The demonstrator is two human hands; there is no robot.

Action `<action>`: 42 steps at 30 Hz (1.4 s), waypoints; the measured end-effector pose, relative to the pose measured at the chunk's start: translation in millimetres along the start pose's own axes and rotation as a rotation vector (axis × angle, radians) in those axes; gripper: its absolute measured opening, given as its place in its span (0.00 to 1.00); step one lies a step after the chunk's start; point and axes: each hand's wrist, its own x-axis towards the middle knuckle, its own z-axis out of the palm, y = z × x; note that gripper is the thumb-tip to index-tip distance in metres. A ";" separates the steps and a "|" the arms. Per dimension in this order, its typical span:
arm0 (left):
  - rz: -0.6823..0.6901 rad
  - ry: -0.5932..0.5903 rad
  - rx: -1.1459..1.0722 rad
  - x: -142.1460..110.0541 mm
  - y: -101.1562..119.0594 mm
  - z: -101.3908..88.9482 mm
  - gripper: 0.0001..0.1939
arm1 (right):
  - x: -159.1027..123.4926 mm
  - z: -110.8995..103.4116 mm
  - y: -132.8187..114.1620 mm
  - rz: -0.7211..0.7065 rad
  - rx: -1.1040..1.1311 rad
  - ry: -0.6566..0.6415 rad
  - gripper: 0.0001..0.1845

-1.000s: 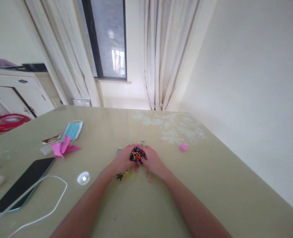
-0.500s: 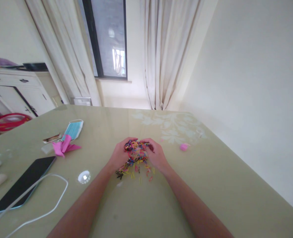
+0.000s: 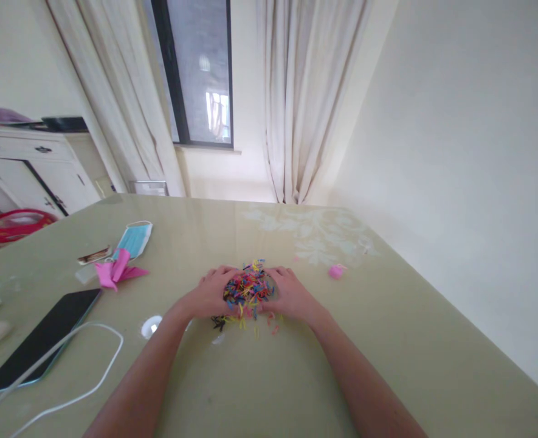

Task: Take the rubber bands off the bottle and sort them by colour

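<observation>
Cupping a heap of small elastic bands (image 3: 249, 287) between the left hand (image 3: 211, 293) and the right hand (image 3: 291, 295), on the bare middle of the desk (image 3: 259, 377). On the left side, curving around the heap and touching the edge, with fingers and thumb apart. On the right side, likewise arched with fingers and thumb apart, leaving a small gap before the heap. Mixing red, yellow, blue, pink and black in the heap; straying beyond the near edge in loose black, yellow and pink loops. Just nearer than the black loops, showing a small pale scrap (image 3: 218, 339).

Lying on the left of the desk: near the left forearm, a shiny white round object (image 3: 151, 327); farther off, a pink folded-paper bird (image 3: 118, 272), overlapping a blue face mask (image 3: 135, 239) and set beside a narrow brown strip (image 3: 94, 255); closer to the left edge, a dark-screened touchscreen device (image 3: 45, 337), crossed by a looping white cable (image 3: 122, 340). Well apart on the right, resting beside a pale floral pattern, a small pink rounded object (image 3: 336, 272). Backing the desk: pale curtains (image 3: 291, 91), a dark-framed window (image 3: 198, 67) and a white cabinet (image 3: 31, 158).
</observation>
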 end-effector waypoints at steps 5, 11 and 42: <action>0.073 -0.032 -0.119 6.6 10.8 17.3 0.37 | 5.7 16.5 -11.9 -0.014 0.034 -0.010 0.27; 0.135 0.097 -0.163 16.5 22.6 33.9 0.35 | 17.1 38.2 -17.0 0.006 0.127 0.158 0.16; 0.101 0.391 -0.371 16.7 30.7 14.4 0.15 | 13.9 16.9 -17.8 -0.063 0.524 0.440 0.11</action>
